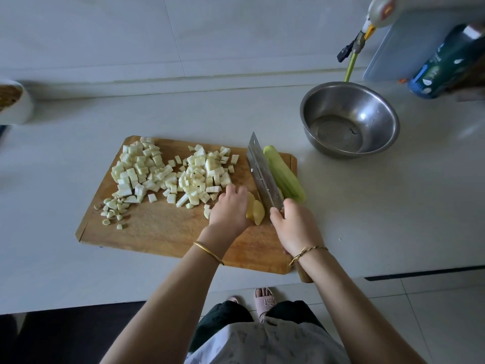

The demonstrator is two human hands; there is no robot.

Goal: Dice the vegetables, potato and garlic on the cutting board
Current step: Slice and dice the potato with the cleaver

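A wooden cutting board (pixel 157 232) lies on the counter. Two heaps of pale diced vegetable (pixel 173 172) cover its far half. Small chopped garlic pieces (pixel 112 208) lie near its left edge. My left hand (pixel 231 208) holds down a yellow peeled potato (pixel 256 212) with curled fingers, near the board's middle right. My right hand (pixel 294 224) grips the handle of a cleaver (pixel 262 170), whose blade stands just right of the potato. A peeled pale green vegetable (pixel 286 177) lies whole along the board's right edge, beyond the blade.
An empty steel bowl (pixel 388 132) stands to the back right of the board. A blue bottle (pixel 441 67) and a green hose (pixel 350 67) are at the far right by the wall. A white bowl (pixel 18 106) sits at the far left.
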